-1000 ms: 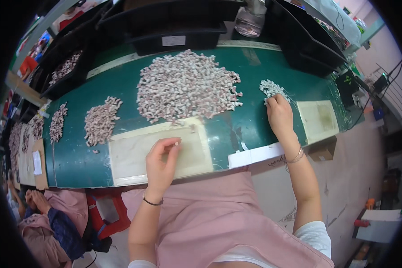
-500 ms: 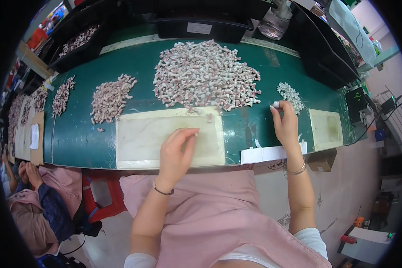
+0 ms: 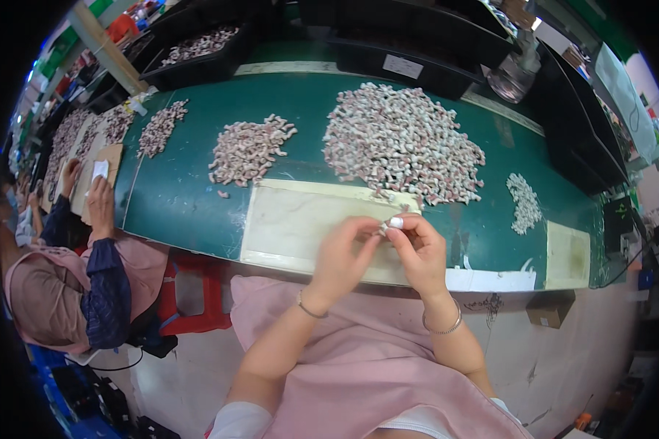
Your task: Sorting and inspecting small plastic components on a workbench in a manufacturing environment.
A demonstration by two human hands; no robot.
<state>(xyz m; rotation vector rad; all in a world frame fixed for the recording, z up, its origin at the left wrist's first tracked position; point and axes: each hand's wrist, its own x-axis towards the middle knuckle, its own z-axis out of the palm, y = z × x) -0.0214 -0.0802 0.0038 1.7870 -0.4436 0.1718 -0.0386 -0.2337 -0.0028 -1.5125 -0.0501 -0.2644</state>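
Over the pale work mat (image 3: 285, 219) my two hands meet at the fingertips. My left hand (image 3: 342, 260) is blurred by motion, its thumb and fingers closed on a small pale piece (image 3: 383, 229). Against the same piece press the thumb and forefinger of my right hand (image 3: 425, 256). A white cover or small white part shows at the right forefinger's tip; I cannot tell which. Just beyond the mat lies a large heap of small pink-and-white knobbed pieces (image 3: 399, 143). To its left is a smaller heap of pinkish pieces (image 3: 245, 150), and to its right a small heap of white pieces (image 3: 523, 203).
Black bins (image 3: 403, 62) line the far edge of the green table (image 3: 179, 197), with a clear jar (image 3: 515, 77) at the back right. A white strip (image 3: 490, 279) lies along the near edge. On the left a co-worker (image 3: 58, 285) sits near a red stool (image 3: 190, 293).
My right hand has come from beside the white heap to meet my left hand over the mat. My left hand has moved toward it. The view has turned left, showing more of the co-worker.
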